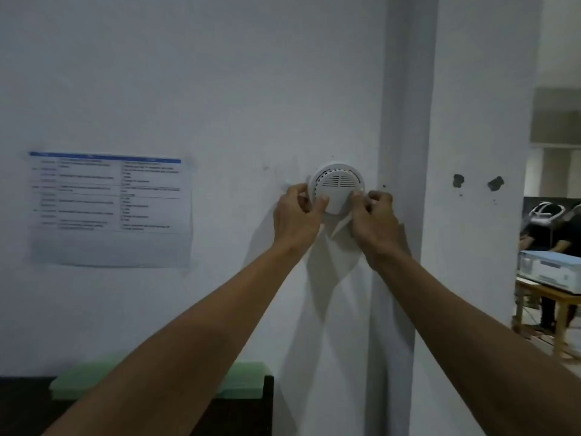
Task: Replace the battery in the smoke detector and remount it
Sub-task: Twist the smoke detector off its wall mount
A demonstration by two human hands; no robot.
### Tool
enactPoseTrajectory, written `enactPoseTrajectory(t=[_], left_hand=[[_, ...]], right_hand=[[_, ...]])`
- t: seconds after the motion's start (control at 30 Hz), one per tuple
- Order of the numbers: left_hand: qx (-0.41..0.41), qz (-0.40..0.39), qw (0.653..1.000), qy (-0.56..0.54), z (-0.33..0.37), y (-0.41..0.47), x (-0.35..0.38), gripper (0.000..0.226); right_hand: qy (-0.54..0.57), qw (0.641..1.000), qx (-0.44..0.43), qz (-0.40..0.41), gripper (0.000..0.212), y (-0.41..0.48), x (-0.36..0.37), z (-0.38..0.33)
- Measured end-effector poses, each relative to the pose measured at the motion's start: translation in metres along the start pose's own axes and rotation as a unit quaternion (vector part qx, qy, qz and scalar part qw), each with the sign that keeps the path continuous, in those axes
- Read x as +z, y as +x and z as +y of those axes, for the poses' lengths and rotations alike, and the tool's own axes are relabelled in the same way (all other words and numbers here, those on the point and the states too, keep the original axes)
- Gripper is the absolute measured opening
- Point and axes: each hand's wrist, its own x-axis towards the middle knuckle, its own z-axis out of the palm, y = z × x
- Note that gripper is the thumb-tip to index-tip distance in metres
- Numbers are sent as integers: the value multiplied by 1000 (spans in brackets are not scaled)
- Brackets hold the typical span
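A round white smoke detector (338, 184) with dark vent slots sits against the white wall (220, 89), just left of a vertical grey pipe (405, 121). My left hand (297, 215) grips its lower left edge, thumb on the front face and fingers curled behind the rim. My right hand (375, 220) grips the lower right edge with curled fingers. Both arms reach up from below. No battery is visible.
A printed sheet with a blue header (110, 209) is stuck to the wall at the left. A green tray (245, 385) lies on a dark table below. Two holes (495, 183) mark the wall at the right. Beyond it stand a person and a wooden table with a white box (553, 272).
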Motion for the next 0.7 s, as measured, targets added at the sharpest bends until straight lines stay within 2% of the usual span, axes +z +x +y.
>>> enactPoseTrajectory(t=[0.1, 0.17, 0.3, 0.53, 0.7], left_hand=[[14, 22, 999, -25, 5, 3, -4, 32], [11, 25, 999, -34, -2, 11, 20, 29], [0, 17, 998, -62, -3, 14, 18, 20], [-25, -9, 991, -128, -2, 17, 16, 27], [-11, -10, 994, -107, -2, 11, 17, 31]], right_hand=[[12, 998, -63, -10, 40, -1, 2, -6], [30, 997, -73, -12, 39, 19, -1, 15], [66, 995, -55, -50, 36, 23, -6, 21], [116, 989, -61, -65, 23, 30, -8, 20], [127, 985, -74, -86, 21, 31, -15, 21]])
